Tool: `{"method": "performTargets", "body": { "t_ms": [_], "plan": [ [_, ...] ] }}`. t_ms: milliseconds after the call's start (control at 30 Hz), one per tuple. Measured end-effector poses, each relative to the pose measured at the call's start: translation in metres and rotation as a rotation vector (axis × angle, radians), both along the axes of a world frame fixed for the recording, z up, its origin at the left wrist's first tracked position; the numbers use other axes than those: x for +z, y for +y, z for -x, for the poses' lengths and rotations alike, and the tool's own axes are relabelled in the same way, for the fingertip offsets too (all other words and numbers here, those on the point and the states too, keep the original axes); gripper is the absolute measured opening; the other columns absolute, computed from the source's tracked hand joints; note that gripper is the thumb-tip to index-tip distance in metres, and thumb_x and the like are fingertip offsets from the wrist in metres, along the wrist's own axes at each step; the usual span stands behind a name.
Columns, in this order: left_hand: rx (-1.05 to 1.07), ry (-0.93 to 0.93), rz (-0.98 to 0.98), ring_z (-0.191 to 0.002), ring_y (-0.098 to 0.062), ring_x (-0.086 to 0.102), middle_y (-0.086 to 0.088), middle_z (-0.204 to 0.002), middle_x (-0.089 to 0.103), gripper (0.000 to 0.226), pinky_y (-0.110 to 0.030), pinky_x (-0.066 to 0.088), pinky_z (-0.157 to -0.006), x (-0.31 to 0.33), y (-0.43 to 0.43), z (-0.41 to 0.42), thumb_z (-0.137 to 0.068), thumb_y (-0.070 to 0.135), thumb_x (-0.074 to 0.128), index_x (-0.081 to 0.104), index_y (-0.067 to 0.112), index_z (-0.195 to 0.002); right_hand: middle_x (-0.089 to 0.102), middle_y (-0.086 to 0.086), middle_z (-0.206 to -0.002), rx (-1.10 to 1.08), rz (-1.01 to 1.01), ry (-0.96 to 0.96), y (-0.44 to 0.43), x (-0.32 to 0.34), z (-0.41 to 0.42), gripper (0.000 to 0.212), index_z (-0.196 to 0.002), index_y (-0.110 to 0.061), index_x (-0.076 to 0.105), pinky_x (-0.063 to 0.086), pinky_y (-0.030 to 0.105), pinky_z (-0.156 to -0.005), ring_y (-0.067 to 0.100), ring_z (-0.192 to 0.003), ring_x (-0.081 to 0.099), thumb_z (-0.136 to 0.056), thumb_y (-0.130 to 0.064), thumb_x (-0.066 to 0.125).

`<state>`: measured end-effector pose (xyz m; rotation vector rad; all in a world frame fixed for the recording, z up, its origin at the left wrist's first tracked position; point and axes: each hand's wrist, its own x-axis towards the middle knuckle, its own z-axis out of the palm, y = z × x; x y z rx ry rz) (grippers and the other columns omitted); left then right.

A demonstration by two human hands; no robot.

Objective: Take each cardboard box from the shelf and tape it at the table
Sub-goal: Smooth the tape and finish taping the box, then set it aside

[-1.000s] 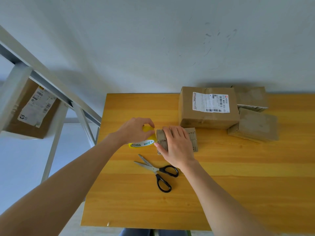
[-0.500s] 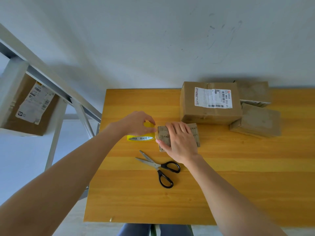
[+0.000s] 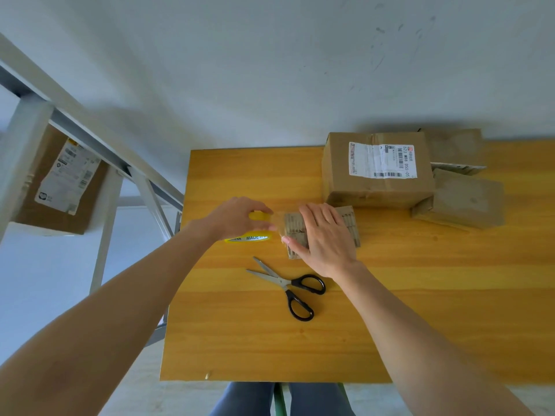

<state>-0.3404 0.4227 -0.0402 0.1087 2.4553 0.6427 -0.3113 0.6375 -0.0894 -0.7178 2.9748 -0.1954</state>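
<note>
On the table (image 3: pixel 390 310), the left hand (image 3: pixel 234 219) gripping the tape roll (image 3: pixel 255 237) has drawn it off the small box (image 3: pixel 295 232) under the flat right hand (image 3: pixel 326 238), so taping has begun.

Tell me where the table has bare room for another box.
Free: the near strip between scissors and the table's front edge; the right side, nearer than the plain boxes; the far-left corner beside the labelled box. Crowded: centre, around tape roll and small box.
</note>
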Motion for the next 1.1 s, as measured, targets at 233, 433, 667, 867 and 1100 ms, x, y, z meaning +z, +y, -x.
{"method": "performTargets", "body": {
  "t_ms": [233,433,667,867,1100],
  "plan": [
    [0.068,0.019,-0.112,-0.104,-0.024,0.055,-0.005,-0.106,0.064,0.034,-0.038,0.044,-0.085,-0.002,0.000,-0.003,-0.078,0.047,0.073,0.068,0.031,-0.106,0.046,0.017,-0.144,0.004,0.187,0.132,0.004,0.013,-0.014,0.060,-0.139,-0.004,0.040,0.035,0.040,-0.112,0.030,-0.135,0.043,-0.099,-0.048,0.032],
    [0.068,0.053,-0.136,-0.105,-0.011,0.048,0.003,-0.111,0.060,0.024,-0.027,0.036,-0.085,0.001,0.001,-0.003,-0.086,0.031,0.070,0.069,0.026,-0.109,0.062,0.005,-0.081,0.229,0.200,0.195,0.010,-0.016,-0.079,0.021,-0.087,-0.008,0.058,0.053,0.029,-0.063,0.019,-0.069,0.059,-0.083,-0.021,0.073],
    [0.019,0.062,-0.141,-0.102,-0.012,0.047,0.006,-0.103,0.055,0.028,-0.029,0.037,-0.084,0.004,-0.003,-0.008,-0.087,0.033,0.069,0.067,0.026,-0.114,0.062,0.007,-0.088,-0.134,-0.065,-0.238,-0.005,-0.034,-0.114,0.053,-0.094,-0.005,0.065,0.055,0.034,-0.065,0.024,-0.078,0.064,-0.059,-0.035,0.092],
    [0.008,0.071,-0.180,-0.107,-0.016,0.050,0.001,-0.113,0.062,0.025,-0.031,0.041,-0.087,0.002,-0.003,-0.010,-0.086,0.030,0.070,0.068,0.025,-0.111,0.058,0.005,-0.113,-0.261,-0.017,-0.382,-0.012,-0.021,-0.114,0.034,-0.116,-0.008,0.050,0.044,0.029,-0.083,0.022,-0.100,0.058,-0.097,-0.037,0.052],
    [0.041,0.074,-0.206,-0.103,-0.015,0.049,0.001,-0.110,0.059,0.024,-0.028,0.037,-0.082,-0.002,-0.002,-0.010,-0.085,0.026,0.071,0.067,0.023,-0.108,0.046,-0.007,-0.065,-0.473,0.592,-0.848,-0.009,-0.001,-0.130,0.048,-0.084,-0.017,0.040,0.036,0.017,-0.049,0.007,-0.053,0.045,-0.081,-0.051,0.074]
  ]
}}
